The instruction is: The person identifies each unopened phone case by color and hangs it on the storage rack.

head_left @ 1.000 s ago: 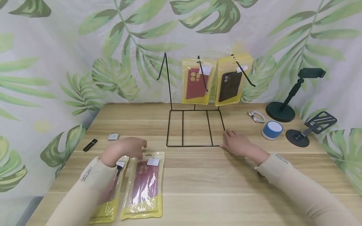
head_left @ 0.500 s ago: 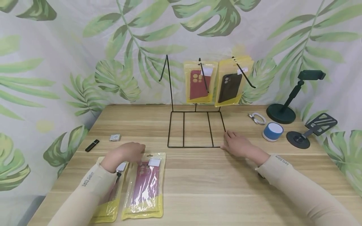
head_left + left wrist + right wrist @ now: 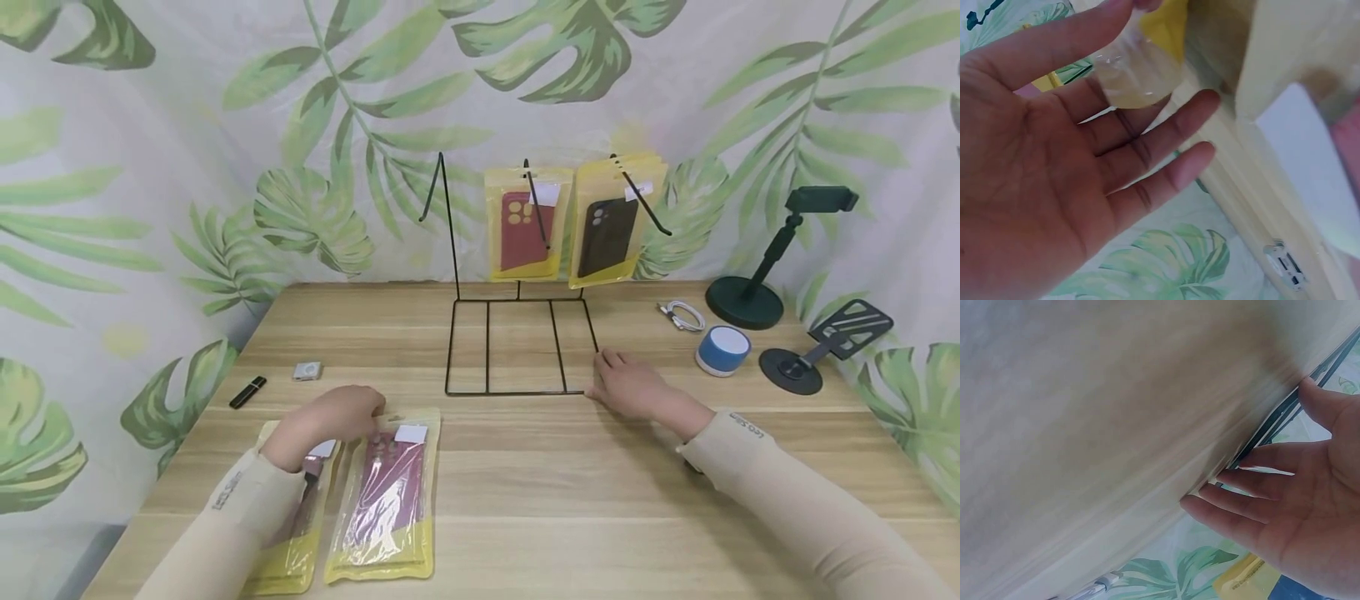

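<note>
Just under the left hand (image 3: 330,417), its grip loosely apart, lies the red-case packet (image 3: 386,500), touching its fingertips.

The left hand (image 3: 335,417) hides the left packet's (image 3: 288,533) top.

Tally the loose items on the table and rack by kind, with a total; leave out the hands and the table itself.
Phone case packets: at least 4, 2 flat on the table, 2 or more hanging
Wire rack: 1
Phone stands: 2
Blue speaker: 1
White cable: 1
Black USB stick: 1
Small silver device: 1
Total: at least 11
</note>
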Available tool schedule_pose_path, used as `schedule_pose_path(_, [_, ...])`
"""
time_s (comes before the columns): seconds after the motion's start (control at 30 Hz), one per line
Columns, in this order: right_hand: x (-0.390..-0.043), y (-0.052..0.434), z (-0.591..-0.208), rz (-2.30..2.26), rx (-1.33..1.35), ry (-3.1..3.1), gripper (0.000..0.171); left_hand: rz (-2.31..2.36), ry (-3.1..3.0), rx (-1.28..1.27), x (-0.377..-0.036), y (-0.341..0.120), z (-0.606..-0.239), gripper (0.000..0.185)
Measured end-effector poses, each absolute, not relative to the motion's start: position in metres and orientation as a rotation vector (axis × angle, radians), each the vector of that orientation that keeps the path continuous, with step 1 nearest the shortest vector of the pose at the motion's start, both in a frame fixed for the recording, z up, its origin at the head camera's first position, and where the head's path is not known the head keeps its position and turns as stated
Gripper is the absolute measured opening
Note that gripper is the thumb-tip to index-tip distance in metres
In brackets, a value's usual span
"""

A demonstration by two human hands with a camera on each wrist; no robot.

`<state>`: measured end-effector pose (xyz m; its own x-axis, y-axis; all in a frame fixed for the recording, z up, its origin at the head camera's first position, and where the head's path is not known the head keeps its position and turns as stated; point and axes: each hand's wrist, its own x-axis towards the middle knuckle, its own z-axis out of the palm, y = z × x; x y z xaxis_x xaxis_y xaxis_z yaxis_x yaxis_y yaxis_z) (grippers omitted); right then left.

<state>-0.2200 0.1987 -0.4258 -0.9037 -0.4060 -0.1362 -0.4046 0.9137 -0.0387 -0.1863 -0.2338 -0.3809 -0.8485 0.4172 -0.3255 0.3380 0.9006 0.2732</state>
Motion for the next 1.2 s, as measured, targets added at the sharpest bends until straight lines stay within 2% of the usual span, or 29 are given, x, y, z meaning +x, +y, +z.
schedule_pose_path(0.2, [-0.222, 0.200, -0.428, -0.014, -0.617, 2.938, 0.069, 0.377, 2.719, 0.613, -0.188, -0.239, -0.383, 0.025])
schedule_pose_path(0.6, [-0.218, 0.198, -0.423, 0.015, -0.669, 2.955, 0.068, 0.817, 2.820, 0.731, -0.192, -0.223, -0.355, 0.007])
schedule_pose_path(0.87, [-0.216, 0.197, -0.420, 0.000, -0.668, 2.949, 0.067, 1.290, 2.686, 0.793, -0.193, -0.188, -0.328, 0.009])
schedule_pose_path(1.2, [-0.217, 0.198, -0.423, -0.033, -0.657, 2.947, 0.067, 1.640, 2.752, 0.917, -0.206, -0.124, -0.281, 0.013])
